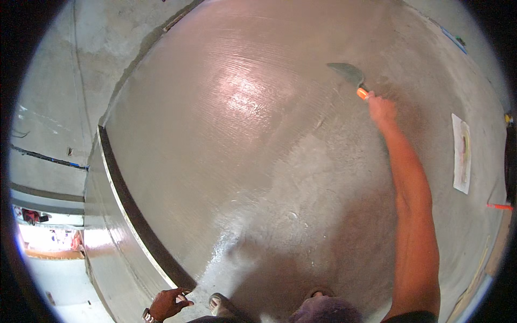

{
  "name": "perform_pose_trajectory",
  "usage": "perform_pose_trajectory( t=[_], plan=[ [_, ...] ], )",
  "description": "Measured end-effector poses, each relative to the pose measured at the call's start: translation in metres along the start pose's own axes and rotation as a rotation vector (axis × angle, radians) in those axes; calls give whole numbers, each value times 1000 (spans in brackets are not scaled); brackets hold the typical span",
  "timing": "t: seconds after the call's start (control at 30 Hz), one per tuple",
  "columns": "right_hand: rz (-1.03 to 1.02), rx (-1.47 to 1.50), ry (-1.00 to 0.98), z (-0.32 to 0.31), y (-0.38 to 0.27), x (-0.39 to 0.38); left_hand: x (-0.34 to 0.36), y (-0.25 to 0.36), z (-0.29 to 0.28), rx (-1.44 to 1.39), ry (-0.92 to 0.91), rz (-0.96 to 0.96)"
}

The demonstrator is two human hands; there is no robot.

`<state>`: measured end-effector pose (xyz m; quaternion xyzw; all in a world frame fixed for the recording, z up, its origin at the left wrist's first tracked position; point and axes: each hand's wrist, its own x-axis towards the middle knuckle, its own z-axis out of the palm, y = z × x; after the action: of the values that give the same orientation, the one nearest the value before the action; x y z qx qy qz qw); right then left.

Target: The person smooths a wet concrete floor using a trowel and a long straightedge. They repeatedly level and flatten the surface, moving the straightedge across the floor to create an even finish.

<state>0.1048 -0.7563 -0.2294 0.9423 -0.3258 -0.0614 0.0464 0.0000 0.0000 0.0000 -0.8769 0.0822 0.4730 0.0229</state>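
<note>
My right hand (381, 109) is closed round the orange handle of a pointed trowel (346, 71), whose blade is over smooth grey wet cement (285, 102) in the upper right of the view. At the bottom left, my left hand (168, 304) has its fingers curled at the near end of a long straightedge (123, 194), which runs away along the left side of the cement. My sandalled foot (218, 304) shows beside that hand.
A white rectangular float (461, 152) lies on the right, with an orange tool (500, 206) farther out. A blue strip (452, 39) is at the upper right. At the left are rough concrete surfaces (54, 91) and a shelf-like opening with small items (51, 231).
</note>
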Motion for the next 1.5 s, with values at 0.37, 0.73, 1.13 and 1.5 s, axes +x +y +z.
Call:
perform_pose_trajectory(
  t=[0.37, 0.73, 1.13, 1.5],
  plan=[
    [-244, 30, 23, 4, -4, -81, 9, -1, -9, 24, 81, 112],
    [-223, 87, 137, -7, 7, -105, -6, -13, -6, -63, 98, 146],
    [-333, 10, 60, 8, -27, -127, -18, -18, -7, -107, 77, 138],
    [-284, 116, 126, -1, -17, -128, -18, -7, -17, -142, 94, 182]
  ],
)
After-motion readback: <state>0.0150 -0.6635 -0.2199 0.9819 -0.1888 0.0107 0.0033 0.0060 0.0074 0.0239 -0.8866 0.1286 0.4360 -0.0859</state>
